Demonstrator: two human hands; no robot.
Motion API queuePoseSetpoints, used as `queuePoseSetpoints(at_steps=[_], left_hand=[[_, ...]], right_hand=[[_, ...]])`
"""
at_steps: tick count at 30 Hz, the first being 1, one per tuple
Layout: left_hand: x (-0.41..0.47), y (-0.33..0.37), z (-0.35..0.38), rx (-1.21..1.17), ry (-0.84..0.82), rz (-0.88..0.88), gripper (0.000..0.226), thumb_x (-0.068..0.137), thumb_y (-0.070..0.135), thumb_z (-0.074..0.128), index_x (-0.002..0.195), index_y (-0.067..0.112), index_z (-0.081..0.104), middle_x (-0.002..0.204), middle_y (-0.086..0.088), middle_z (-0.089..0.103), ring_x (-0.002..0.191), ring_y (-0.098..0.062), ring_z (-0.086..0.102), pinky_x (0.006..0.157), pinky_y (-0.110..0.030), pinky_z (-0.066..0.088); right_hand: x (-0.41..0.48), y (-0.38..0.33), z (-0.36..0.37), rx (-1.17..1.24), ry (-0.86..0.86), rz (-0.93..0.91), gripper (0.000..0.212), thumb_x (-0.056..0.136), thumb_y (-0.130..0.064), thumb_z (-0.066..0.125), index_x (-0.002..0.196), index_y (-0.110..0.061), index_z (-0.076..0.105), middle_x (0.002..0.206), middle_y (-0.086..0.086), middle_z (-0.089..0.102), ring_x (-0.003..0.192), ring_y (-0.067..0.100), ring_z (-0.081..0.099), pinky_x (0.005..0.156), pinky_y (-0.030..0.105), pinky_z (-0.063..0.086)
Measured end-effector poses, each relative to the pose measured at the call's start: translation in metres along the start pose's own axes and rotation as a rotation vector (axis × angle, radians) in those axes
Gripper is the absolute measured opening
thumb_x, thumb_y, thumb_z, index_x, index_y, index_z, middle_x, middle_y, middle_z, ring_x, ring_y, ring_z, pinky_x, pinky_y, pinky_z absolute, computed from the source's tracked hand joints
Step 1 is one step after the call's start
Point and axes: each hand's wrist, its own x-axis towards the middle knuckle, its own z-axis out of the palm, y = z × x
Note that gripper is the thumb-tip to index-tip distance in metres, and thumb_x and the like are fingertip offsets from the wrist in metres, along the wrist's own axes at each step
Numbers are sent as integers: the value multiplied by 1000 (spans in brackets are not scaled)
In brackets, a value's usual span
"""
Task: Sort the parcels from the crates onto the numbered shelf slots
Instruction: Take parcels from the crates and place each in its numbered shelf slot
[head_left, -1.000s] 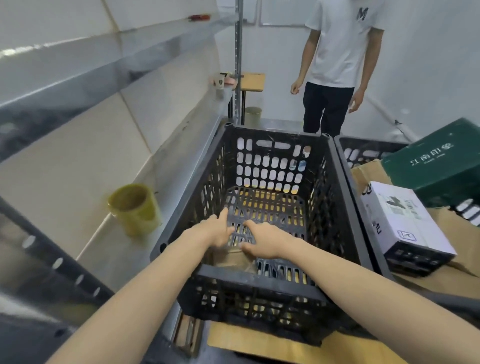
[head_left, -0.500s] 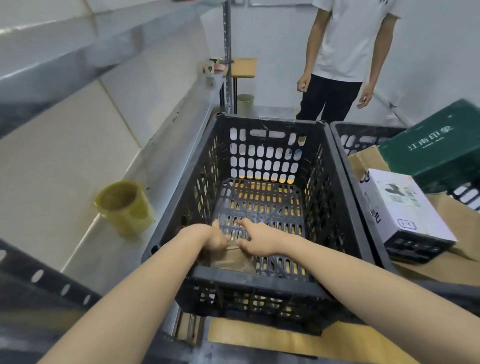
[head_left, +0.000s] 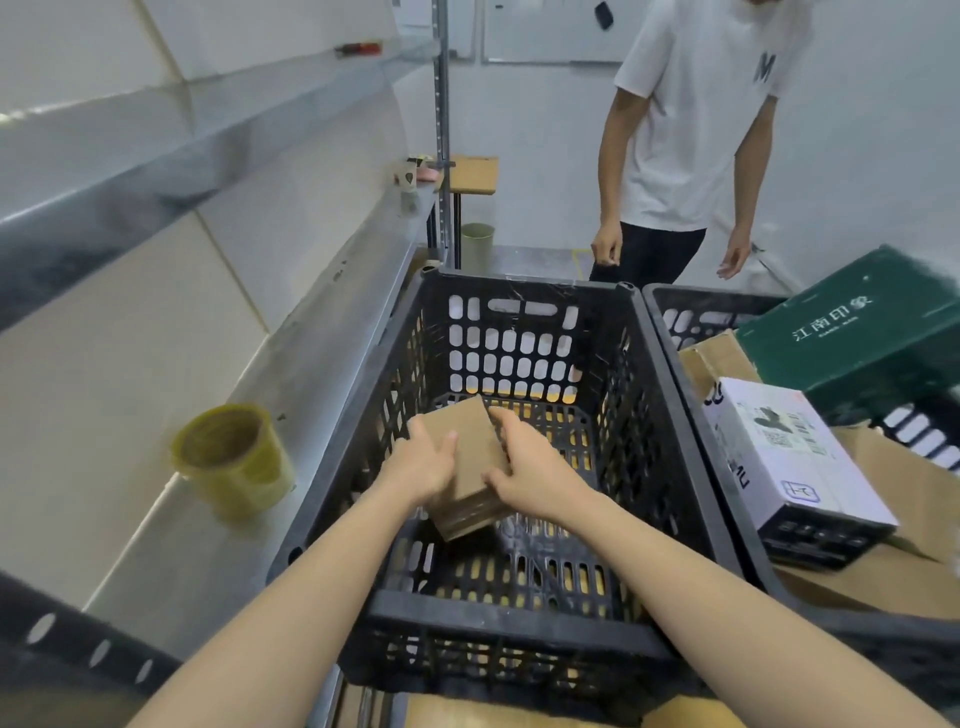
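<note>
So the parcel is a small plain brown cardboard box with no label showing, tilted with its far end up, inside the black crate and lifted off the slotted floor. The crate walls box it in on all sides, with only the top open. A metal shelf runs along the left with a yellow tape roll on it. Both arms reach in. The left hand grips the left edge with the thumb on top, and the right hand wraps around the right side.
</note>
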Motion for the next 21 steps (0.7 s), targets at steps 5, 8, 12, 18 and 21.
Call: queuePoseSetpoints(at_steps=[5, 8, 12, 18, 21], left_hand=[[6, 7, 2, -123, 123, 76, 59, 102, 44, 35, 149, 12, 21, 143, -17, 44, 127, -35, 47, 106, -41, 38], [7, 9, 3, -205, 181, 105, 56, 102, 44, 35, 148, 14, 24, 144, -13, 44, 127, -31, 47, 106, -42, 39], [4, 12, 2, -349, 157, 159, 52, 103, 40, 34, 149, 15, 24, 140, -9, 48, 116, -19, 49, 98, -33, 42], [-4, 19, 0, -442, 88, 238, 55, 105, 38, 30, 154, 21, 12, 136, 2, 47, 105, -6, 43, 79, -21, 37], [-4, 18, 2, -470, 29, 270, 58, 104, 39, 35, 154, 24, 9, 134, 6, 48, 105, -6, 47, 78, -18, 40]], right_hand=[[5, 4, -2, 107, 25, 56, 98, 82, -23, 75, 153, -28, 8, 136, 4, 49, 115, 20, 55, 90, 31, 53], [7, 7, -3, 116, 69, 54, 101, 78, -26, 78, 152, -28, 10, 138, 1, 47, 120, 18, 51, 97, 35, 50], [8, 8, -6, 141, 164, 27, 109, 71, -30, 82, 153, -27, 10, 142, -1, 38, 127, 17, 43, 101, 34, 46], [3, 10, 0, 34, 126, 29, 124, 64, -56, 82, 150, -44, -7, 154, -1, 19, 134, 23, 33, 108, 48, 39], [3, 12, 1, 26, 136, 79, 124, 60, -64, 78, 150, -43, -4, 154, -2, 18, 132, 25, 32, 106, 48, 40]])
